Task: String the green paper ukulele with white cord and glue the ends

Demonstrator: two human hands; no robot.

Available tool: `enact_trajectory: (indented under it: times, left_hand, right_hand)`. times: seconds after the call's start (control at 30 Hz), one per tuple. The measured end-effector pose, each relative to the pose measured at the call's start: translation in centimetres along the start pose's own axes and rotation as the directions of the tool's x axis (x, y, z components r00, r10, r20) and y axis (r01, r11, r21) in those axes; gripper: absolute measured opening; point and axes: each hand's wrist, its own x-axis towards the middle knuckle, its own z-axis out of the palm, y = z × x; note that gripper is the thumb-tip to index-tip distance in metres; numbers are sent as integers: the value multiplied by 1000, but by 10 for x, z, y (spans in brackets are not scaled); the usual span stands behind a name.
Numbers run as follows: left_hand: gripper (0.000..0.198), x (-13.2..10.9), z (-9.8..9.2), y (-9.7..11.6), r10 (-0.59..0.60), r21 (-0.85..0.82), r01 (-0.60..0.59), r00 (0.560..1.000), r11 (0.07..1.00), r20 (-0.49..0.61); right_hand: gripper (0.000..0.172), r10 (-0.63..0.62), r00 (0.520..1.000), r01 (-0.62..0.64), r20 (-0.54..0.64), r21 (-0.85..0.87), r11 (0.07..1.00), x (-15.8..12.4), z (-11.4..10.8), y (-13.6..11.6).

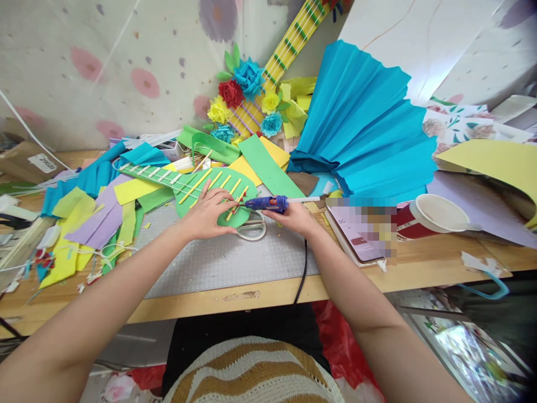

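My right hand [293, 217] is closed around a blue hot glue gun [268, 204], with a white glue stick [304, 199] poking from its back end. The gun's nozzle points left, over the round end of a green paper guitar [188, 208]. Yellow strips [216, 179] and thin white strings cross the guitar's body, and small red bits show by the nozzle. My left hand [212, 210] lies on the guitar with its fingers apart, close to the nozzle. Partly under the guitar is a pair of scissors [254, 229] with pale handles.
A grey cutting mat [188, 274] lies beneath. Paper scraps [90, 224] heap at left. Behind stand a yellow guitar [289, 47] with paper flowers and a large pleated blue paper [364, 123]. A phone [352, 229] and paper cup [436, 215] sit at right. The gun's black cord [302, 274] crosses the table edge.
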Motion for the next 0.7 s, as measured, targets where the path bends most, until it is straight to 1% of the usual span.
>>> enact_trajectory:
  times: [0.4,0.7]
  left_hand:
    - [67,0,0,0,8,13,-8,1000,1000,4]
    - [67,0,1,-2,5,-19,-4,1000,1000,31]
  right_hand:
    - [34,-2,1000,2,-12,-16,1000,0,2,1]
    - [34,-5,1000,5,-12,5,1000,-2,-2,-2]
